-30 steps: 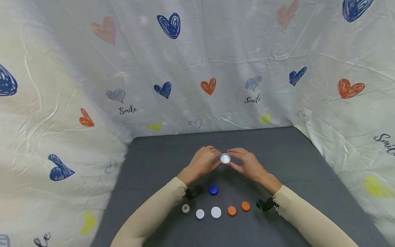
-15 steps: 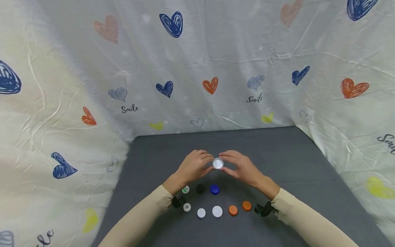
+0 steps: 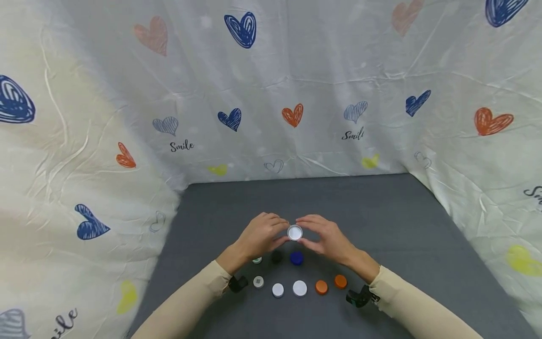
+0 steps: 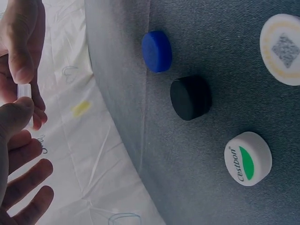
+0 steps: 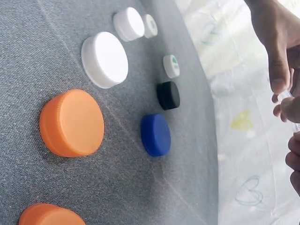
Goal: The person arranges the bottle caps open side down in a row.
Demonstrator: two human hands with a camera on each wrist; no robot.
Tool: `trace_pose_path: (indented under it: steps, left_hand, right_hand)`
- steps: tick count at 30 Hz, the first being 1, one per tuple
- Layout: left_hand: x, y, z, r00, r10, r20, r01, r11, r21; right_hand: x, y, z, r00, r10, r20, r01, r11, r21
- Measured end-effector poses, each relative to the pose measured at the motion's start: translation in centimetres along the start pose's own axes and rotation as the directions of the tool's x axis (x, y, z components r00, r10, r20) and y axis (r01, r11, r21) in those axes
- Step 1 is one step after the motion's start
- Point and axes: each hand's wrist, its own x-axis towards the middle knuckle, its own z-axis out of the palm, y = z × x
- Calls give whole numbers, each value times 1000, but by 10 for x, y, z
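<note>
Between both hands, held above the dark table, is a round white cap (image 3: 295, 232) with a clear-looking rim. My left hand (image 3: 263, 235) pinches its left edge between thumb and fingers, and my right hand (image 3: 328, 239) pinches the right edge. Seen edge-on in the left wrist view, the cap (image 4: 24, 91) looks translucent between the thumbs and fingers. Beneath and nearer lie a blue cap (image 3: 296, 258), a black cap (image 4: 190, 98) and a white cap with green lettering (image 4: 247, 159), which the left hand partly covers in the head view.
A nearer row on the dark table (image 3: 360, 202) holds a patterned whitish cap (image 3: 258, 281), a small white cap (image 3: 277, 290), a larger white cap (image 3: 299, 288) and two orange caps (image 3: 321, 287). A heart-printed white cloth (image 3: 254, 94) hangs behind and at both sides.
Both hands have moved left and nearer with the held cap. The black cap and the green-and-white cap, hidden by the left arm at first, now show. The view has shifted slightly.
</note>
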Motion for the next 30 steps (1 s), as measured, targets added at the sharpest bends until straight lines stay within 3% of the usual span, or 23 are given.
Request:
trace_pose_path:
  steps: [6,12,15,20,24,26,27,28,30]
  left_hand:
    - [-2,-1,1,995,26,-96,-21,999,48]
    - [-3,3,3,977,115,-178,-99,991,95]
    - [-3,5,4,970,131,-205,-112,989,101]
    - [-2,7,5,971,84,-224,-74,996,50]
    - [-2,6,6,974,-41,-224,22,996,-87]
    - [-2,6,7,969,-142,-202,97,972,-214]
    - [-2,6,7,964,-199,-174,142,946,-292]
    - [-2,6,7,957,-255,-141,187,909,-374]
    - [-2,6,6,933,-355,-55,277,810,-517]
  right_hand:
    - [1,0,-2,999,37,0,-37,999,3]
    - [1,-1,-2,997,74,-12,-74,997,14]
    - [0,-3,-2,994,106,1,-106,994,25]
    - [-1,-5,-5,989,146,16,-147,988,41]
    - [-1,-3,-8,992,128,-7,-128,991,29]
    - [-1,-1,-9,995,97,-28,-97,995,7]
    - [-1,-1,-10,996,78,-37,-78,997,-10]
    - [-1,0,-11,997,55,-46,-56,998,-27]
    - [0,-1,-12,998,10,-57,-13,998,-54]
